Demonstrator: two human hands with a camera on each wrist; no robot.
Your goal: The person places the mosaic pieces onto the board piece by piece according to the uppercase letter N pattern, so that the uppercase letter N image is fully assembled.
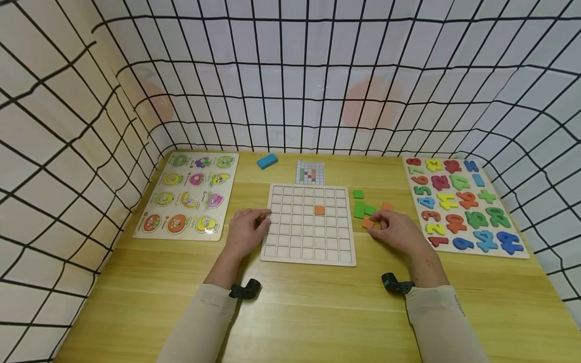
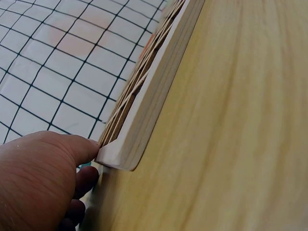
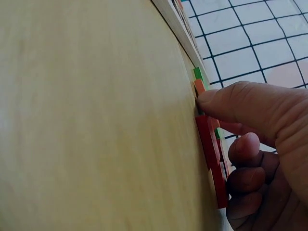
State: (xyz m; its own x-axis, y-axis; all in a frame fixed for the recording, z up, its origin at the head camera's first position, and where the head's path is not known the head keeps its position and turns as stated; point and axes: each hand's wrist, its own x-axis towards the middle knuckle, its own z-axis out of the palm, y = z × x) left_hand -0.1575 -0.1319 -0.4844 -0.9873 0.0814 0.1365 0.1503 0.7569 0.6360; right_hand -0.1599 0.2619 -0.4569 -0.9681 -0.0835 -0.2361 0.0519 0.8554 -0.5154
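Note:
A pale wooden grid board point(image 1: 307, 252) lies flat in the middle of the table, with one orange tile point(image 1: 320, 209) in a cell. My left hand point(image 1: 245, 231) rests at the board's left edge. In the left wrist view the thumb point(image 2: 84, 148) touches the board's corner point(image 2: 115, 153). Right of the board, my right hand point(image 1: 398, 230) pinches at an orange tile point(image 1: 367, 223) among the loose tiles, thumb and index finger close together; they partly hide it. Green tiles point(image 1: 359, 209) lie beside it, and another orange tile point(image 1: 387, 206) sits just behind the fingers.
A small card with a coloured grid pattern point(image 1: 310, 173) lies behind the board. A blue block point(image 1: 267, 161) is at the back. A fruit puzzle board point(image 1: 183, 234) stands left, a number puzzle board point(image 1: 490, 251) right. Black wire mesh point(image 1: 295, 96) encloses the back and sides.

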